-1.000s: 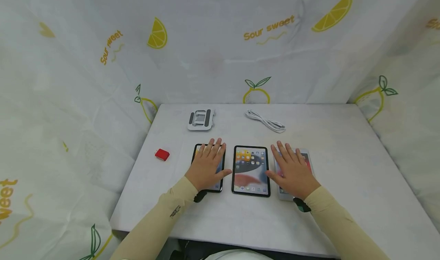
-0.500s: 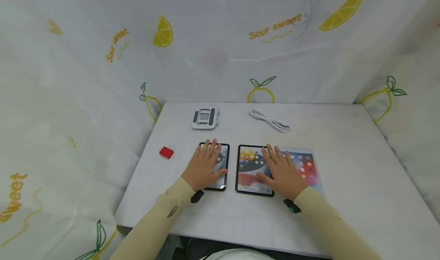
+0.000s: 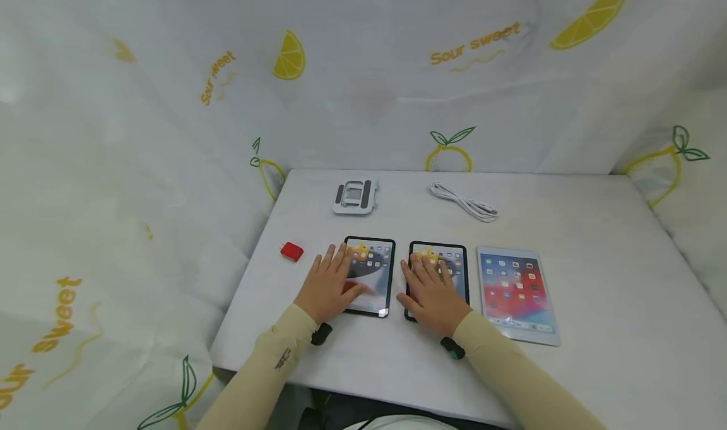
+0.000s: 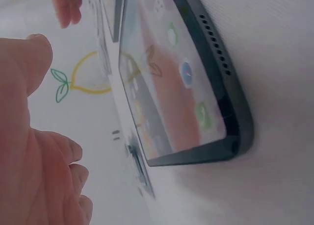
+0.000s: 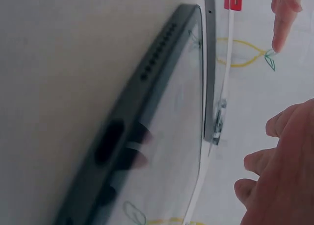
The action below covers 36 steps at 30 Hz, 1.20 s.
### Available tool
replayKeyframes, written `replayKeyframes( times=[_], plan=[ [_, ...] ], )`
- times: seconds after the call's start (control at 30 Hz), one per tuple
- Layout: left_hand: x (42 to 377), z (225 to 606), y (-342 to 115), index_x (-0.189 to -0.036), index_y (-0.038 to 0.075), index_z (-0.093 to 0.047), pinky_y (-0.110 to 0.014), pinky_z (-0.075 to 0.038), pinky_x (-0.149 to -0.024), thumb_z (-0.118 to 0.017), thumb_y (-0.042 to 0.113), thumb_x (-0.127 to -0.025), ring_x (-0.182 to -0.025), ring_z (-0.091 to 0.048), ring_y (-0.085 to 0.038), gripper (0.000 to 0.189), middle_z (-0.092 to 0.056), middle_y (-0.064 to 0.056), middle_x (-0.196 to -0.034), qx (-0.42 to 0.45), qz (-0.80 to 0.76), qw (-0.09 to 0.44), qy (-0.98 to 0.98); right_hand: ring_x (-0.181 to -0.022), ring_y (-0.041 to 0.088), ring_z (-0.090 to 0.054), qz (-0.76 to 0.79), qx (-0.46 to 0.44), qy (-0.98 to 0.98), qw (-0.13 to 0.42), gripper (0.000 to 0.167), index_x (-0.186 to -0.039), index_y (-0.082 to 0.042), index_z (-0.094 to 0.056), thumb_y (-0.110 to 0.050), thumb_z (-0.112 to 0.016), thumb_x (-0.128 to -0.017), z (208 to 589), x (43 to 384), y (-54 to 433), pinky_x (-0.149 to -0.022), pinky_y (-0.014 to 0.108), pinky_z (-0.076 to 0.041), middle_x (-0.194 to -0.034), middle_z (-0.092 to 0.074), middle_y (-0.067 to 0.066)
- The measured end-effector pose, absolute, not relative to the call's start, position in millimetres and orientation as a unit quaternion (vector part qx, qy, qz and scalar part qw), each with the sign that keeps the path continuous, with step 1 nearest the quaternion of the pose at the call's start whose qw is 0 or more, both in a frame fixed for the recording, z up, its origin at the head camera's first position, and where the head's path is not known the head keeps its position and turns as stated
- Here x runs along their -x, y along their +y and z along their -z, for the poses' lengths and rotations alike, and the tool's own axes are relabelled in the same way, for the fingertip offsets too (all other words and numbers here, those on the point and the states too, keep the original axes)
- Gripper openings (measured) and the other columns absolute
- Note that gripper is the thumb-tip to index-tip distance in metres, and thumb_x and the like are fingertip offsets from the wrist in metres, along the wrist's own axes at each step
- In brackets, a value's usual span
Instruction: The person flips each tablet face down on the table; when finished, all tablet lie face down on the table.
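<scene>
- The left hand [image 3: 326, 288] is spread palm-down with straight fingers above the left edge of the left tablet [image 3: 377, 277], its thumb reaching in over the screen; it pinches nothing.
- The right hand [image 3: 434, 302] is spread too, palm-down over the left part of the middle tablet [image 3: 457, 280], thumb out toward the gap between the two tablets; it also grips nothing.
- Both wrist views show space between the hands and the screens, so the hands look to hover rather than press.
- The key relation: each dark tablet lies flat under its own hand, long axis running away from the person, roughly in line with the fingers. The left hand is nearer the left tablet, the right hand nearer the middle one.
- The two dark tablets lie side by side, apart, screens up and lit.
- The white tablet [image 3: 518, 294] lies to the right of the right hand, clear of it, its near end swung a little rightward.
- On the same worktop [image 3: 613, 291], the red charger [image 3: 292, 251] sits left of the left tablet; the stand [image 3: 354, 197] and coiled cable [image 3: 464, 202] lie beyond the tablets.
</scene>
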State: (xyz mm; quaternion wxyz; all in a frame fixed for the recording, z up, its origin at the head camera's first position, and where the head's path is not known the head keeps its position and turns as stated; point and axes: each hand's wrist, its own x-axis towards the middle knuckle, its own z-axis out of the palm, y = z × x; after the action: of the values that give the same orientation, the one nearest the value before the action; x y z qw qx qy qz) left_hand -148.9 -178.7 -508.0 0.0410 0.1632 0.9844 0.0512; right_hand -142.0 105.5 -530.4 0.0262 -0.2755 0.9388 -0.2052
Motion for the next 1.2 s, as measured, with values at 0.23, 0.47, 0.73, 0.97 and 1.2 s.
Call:
replayKeyframes(
  times=[0.23, 0.47, 0.73, 0.97, 1.2],
  plan=[
    [145.1, 520.3, -196.4, -0.168, 0.004, -0.031, -0.056, -0.017, -0.128, -0.051, 0.065, -0.105, -0.161, -0.019, -0.037, 0.09, -0.027, -0.014, -0.174, -0.145, -0.046, 0.054, 0.987, -0.16, 0.046, -0.012, 0.205, 0.277, 0.936, 0.07, 0.079, -0.17, -0.004, -0.025, -0.057, -0.039, -0.113, 548.3, 151.4, 84.9, -0.125, 0.067, 0.002, -0.173, -0.02, 0.027],
    [138.7, 523.5, -204.3, -0.163, -0.002, -0.039, -0.059, -0.023, -0.126, -0.051, 0.052, -0.11, -0.158, -0.027, -0.04, 0.077, -0.036, -0.019, -0.169, -0.152, -0.066, 0.09, 0.982, -0.161, 0.044, -0.013, 0.186, 0.276, 0.934, 0.129, 0.084, -0.17, -0.003, -0.02, -0.063, -0.032, -0.112, 544.8, 151.9, 72.1, -0.126, 0.065, 0.004, -0.173, -0.021, 0.024],
    [138.8, 526.0, -205.9, -0.16, 0.001, -0.047, -0.056, -0.027, -0.125, -0.048, 0.048, -0.113, -0.156, -0.033, -0.037, 0.066, -0.044, -0.016, -0.165, -0.161, -0.071, 0.112, 0.978, -0.16, 0.043, -0.017, 0.28, 0.214, 0.911, 0.214, 0.08, -0.172, -0.011, -0.021, -0.063, -0.031, -0.112, 524.4, 148.6, 63.1, -0.126, 0.066, -0.013, -0.175, -0.023, 0.017],
    [140.5, 529.6, -203.7, -0.159, -0.003, -0.046, -0.049, -0.029, -0.126, -0.048, 0.046, -0.113, -0.157, -0.031, -0.038, 0.067, -0.043, -0.019, -0.165, -0.168, -0.095, 0.106, 0.976, -0.161, 0.041, -0.007, 0.584, 0.108, 0.757, 0.273, 0.073, -0.172, -0.006, -0.005, -0.045, -0.034, -0.117, 516.4, 155.0, 63.4, -0.126, 0.063, -0.011, -0.177, -0.008, 0.018],
    [148.4, 529.9, -188.4, -0.158, 0.006, -0.053, -0.046, -0.035, -0.123, -0.041, 0.045, -0.116, -0.152, -0.042, -0.03, 0.059, -0.053, -0.01, -0.16, -0.17, -0.204, 0.091, 0.96, -0.16, 0.046, -0.015, 0.67, 0.163, 0.686, 0.232, 0.067, -0.171, -0.003, -0.002, -0.032, -0.031, -0.119, 485.6, 144.6, 64.7, -0.124, 0.069, -0.011, -0.178, -0.002, 0.018]
  ],
)
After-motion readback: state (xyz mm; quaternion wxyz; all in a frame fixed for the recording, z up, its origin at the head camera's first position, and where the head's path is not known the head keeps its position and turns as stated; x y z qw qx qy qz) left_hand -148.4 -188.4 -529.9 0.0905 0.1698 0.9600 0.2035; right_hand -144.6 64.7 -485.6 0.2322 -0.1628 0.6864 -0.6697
